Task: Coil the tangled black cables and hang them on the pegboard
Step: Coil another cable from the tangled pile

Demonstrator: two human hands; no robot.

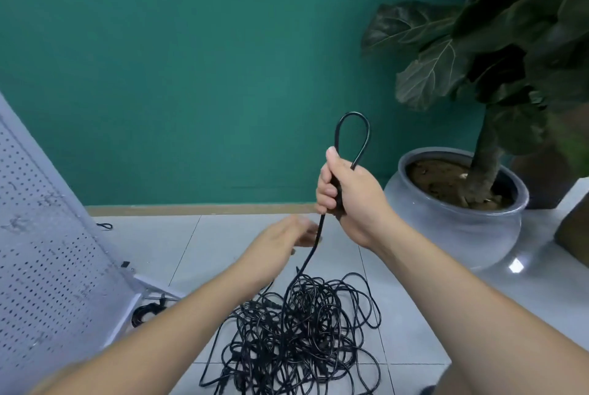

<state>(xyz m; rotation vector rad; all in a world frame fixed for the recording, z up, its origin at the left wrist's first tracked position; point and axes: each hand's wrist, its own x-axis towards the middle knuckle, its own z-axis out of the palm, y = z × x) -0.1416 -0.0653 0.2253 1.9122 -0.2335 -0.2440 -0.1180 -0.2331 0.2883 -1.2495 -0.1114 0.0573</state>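
Right hand [350,200] grips 1 cable loop [353,113] (left hand [280,240] blurred, relaxed).

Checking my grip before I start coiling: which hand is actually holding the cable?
The right hand: its fingers are wrapped round the cable, with a loop standing above the fist. The left hand is open, below it, gripping nothing.

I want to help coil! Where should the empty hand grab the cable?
Pinch the straight stretch of cable hanging between the right hand and the tangle, coming from the left with the left hand. It hangs free there; lower down it is tangled.
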